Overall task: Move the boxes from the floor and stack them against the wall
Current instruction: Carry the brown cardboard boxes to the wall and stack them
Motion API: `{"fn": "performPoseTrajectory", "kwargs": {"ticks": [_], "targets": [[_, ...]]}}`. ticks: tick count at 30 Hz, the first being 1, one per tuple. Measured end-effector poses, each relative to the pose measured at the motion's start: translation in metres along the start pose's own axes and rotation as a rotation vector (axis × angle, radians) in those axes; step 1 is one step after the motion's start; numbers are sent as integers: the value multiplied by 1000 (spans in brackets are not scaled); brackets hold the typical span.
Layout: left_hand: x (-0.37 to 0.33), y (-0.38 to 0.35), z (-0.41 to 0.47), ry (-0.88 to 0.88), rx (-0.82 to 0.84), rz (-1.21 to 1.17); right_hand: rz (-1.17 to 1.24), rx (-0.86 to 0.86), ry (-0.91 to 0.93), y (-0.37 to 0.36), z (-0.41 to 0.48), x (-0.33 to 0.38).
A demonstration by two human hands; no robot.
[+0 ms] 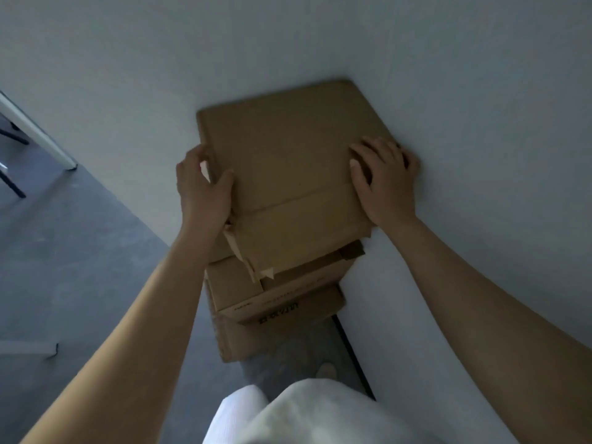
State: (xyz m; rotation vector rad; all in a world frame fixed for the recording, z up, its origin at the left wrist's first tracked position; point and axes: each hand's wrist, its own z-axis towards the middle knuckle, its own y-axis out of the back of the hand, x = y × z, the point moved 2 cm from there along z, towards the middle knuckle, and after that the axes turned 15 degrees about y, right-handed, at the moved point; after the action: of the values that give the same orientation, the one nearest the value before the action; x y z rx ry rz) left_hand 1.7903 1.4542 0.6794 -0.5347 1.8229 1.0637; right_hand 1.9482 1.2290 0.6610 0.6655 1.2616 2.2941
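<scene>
- My left hand [205, 187] grips the left edge of the top cardboard box [288, 168]: thumb on the top face, fingers curled round the side, which I judge steadies it.
- My right hand [384, 181] lies on the top near the right edge, fingers spread and pressing, probably to seat it.
- The box lies flat at centre frame on the stack of boxes [278, 296]. Its long axis runs from lower centre toward the upper frame, and its torn flap end faces me.
- Its far and right edges sit close against the wall [464, 91]; I cannot tell if they touch.
- The grey floor [80, 251] is at lower left.
</scene>
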Motion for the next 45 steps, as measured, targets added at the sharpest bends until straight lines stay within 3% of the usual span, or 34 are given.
{"fn": "performPoseTrajectory", "kwargs": {"ticks": [6, 11, 15, 19, 25, 30, 33, 39, 45], "targets": [[-39, 11, -52, -311, 171, 114, 63, -161, -274, 40, -42, 26], [-33, -3, -130, -416, 719, 33, 192, -311, -451, 72, -147, 62], [17, -33, -201, -462, 1059, 157, 161, -259, -682, 92, -266, 97], [88, -59, -269, -545, 1294, 452, 120, -221, -950, 110, -393, 148], [196, -44, -412, -678, 1685, 814, 194, -297, -1349, 127, -582, 269], [300, -10, -560, -831, 1910, 1079, 289, -298, -1674, 138, -743, 388], [358, 15, -651, -736, 2004, 1248, 307, -286, -1818, 147, -828, 459], [464, 86, -830, -807, 2060, 1516, 292, -570, -2107, 175, -966, 612], [529, 146, -968, -1333, 2201, 1608, 123, -963, -2345, 196, -1051, 713]]}}
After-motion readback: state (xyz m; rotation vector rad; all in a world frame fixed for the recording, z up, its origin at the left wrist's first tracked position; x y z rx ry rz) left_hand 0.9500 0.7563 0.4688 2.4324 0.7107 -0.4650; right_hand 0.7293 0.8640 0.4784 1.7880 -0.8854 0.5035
